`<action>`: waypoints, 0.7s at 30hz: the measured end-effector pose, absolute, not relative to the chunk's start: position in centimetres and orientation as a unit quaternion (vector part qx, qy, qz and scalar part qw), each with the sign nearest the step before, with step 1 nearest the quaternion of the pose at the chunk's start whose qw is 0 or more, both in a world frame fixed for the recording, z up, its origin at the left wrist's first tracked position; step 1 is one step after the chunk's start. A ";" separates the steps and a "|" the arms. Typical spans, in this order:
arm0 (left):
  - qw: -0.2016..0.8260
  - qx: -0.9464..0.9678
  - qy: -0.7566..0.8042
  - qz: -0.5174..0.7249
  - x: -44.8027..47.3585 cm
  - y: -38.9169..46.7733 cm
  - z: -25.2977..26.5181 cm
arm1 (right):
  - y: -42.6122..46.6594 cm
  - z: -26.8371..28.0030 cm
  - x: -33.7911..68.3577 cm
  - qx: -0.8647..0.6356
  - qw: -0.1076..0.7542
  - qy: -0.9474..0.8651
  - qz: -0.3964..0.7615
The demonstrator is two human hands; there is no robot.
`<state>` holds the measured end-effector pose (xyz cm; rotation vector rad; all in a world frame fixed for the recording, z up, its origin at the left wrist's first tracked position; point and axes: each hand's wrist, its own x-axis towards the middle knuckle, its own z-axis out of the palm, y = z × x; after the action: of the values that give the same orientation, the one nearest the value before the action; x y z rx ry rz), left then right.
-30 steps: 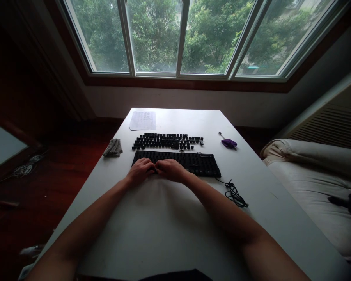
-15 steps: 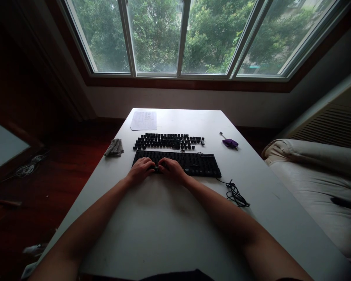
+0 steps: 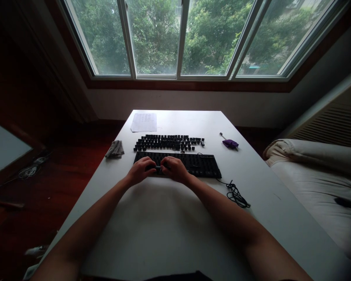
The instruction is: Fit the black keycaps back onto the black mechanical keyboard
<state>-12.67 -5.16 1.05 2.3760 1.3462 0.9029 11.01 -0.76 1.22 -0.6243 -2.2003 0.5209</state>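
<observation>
A black keyboard (image 3: 206, 166) lies across the white table. Over its front edge, left of the middle, my left hand (image 3: 140, 170) and my right hand (image 3: 174, 168) face each other with fingers curled. Between them shows a thin dark bar, which looks like the space bar keycap (image 3: 158, 167). Each hand pinches one end of it, and the fingers partly hide it. Behind the keyboard, loose black keycaps (image 3: 163, 143) stand in several rows.
At left on the table (image 3: 169, 226) lies a grey cloth (image 3: 115, 149). Sheets of paper (image 3: 144, 122) lie at the far left corner. A purple cloth or pouch (image 3: 230, 144) with a small brush (image 3: 222, 136) lies right of the keycaps. The coiled cable (image 3: 236, 195) rests at front right.
My hands have shifted slightly, the right one a little to the right. The dark bar between them now shows more clearly. The view has tilted up slightly.
</observation>
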 end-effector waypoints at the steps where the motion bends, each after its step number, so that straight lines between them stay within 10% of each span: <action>1: 0.133 0.817 0.466 0.312 -12.7 -5.1 1.3 | -0.7 1.4 11.2 -0.246 0.389 -0.866 0.196; 21: 0.125 0.841 0.450 0.272 -13.4 3.1 4.0 | 2.3 2.7 15.2 -0.330 0.457 -0.808 0.172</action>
<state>-13.41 3.05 4.01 2.4507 1.3114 0.7916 15.22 2.28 2.73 -0.8123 -1.9907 0.4244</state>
